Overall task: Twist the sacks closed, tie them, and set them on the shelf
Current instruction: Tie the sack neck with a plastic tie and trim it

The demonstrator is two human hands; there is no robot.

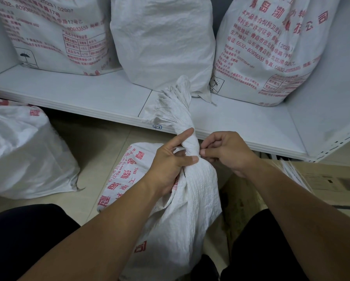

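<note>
The woven sack (187,201) stands on the floor between the person's knees, its twisted neck (179,112) rising in front of the shelf (85,94). The cloth looks soft and slick and the fill probably heavy, so it is best held low on the twist. The left hand (170,165) grips the neck's base and the right hand (228,153) pinches it alongside. 3 sacks (162,37) already sit on the shelf.

White woven sack (190,189), red print; white shelf (89,94).

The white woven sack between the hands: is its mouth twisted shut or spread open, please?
Twisted shut: the neck of the white woven sack is wound into a tight rope in the left hand. Tied: cannot tell.
</note>
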